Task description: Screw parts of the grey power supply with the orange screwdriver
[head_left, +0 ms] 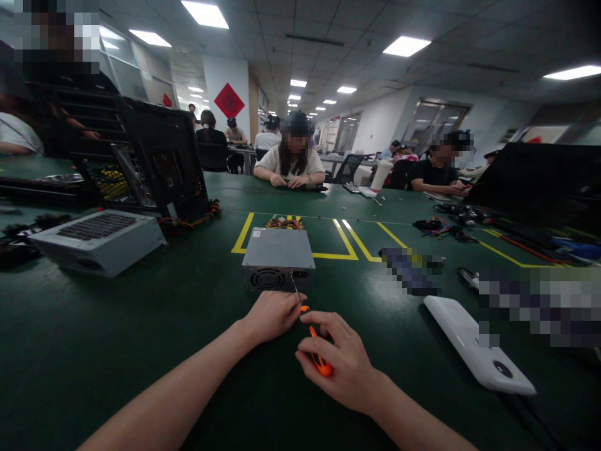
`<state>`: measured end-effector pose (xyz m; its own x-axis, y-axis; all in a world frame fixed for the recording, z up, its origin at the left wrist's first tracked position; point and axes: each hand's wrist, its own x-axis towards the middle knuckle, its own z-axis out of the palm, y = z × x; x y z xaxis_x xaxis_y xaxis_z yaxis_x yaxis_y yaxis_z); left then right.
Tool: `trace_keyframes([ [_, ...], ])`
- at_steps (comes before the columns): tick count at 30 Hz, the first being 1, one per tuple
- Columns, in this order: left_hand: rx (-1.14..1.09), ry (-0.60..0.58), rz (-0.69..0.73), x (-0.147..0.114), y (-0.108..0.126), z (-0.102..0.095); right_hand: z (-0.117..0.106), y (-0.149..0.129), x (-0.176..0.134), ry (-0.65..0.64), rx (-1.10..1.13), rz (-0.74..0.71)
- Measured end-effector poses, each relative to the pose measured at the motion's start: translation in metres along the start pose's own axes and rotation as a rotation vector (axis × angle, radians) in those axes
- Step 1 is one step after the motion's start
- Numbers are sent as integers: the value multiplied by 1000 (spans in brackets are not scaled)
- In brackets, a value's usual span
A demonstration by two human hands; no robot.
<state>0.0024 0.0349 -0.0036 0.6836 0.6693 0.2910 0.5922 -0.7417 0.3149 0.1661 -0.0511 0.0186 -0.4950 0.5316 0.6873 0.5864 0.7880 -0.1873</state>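
A grey metal power supply unit [278, 247] rests on the green table in front of me, its fan grille and socket side facing my hands. The screwdriver [322, 364] has an orange and black handle, and its thin shaft points up at that side near the socket. My right hand [340, 358] curls its fingers around the handle. Close to the unit's front, my left hand [276, 315] is closed, with its fingertips at the shaft. Part of its grip is hidden from view.
A second power supply [101, 241] and an open black computer case [154, 156] stand to the left. Yellow tape [335, 255] marks the table behind the unit. On the right lie a white power bank-like device [474, 341] and cables [439, 227]. A person [293, 156] sits opposite.
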Motion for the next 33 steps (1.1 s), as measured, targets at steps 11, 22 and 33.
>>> trace_keyframes([
  [11,-145,68,-115,1,-2,3,0,1,-1,2,-13,-13],
  [22,-1273,24,-547,5,-7,-7,1,2,-3,11,-12,-3],
  [33,-1266,98,-538,6,-2,-2,0,-2,1,-21,-46,-54],
])
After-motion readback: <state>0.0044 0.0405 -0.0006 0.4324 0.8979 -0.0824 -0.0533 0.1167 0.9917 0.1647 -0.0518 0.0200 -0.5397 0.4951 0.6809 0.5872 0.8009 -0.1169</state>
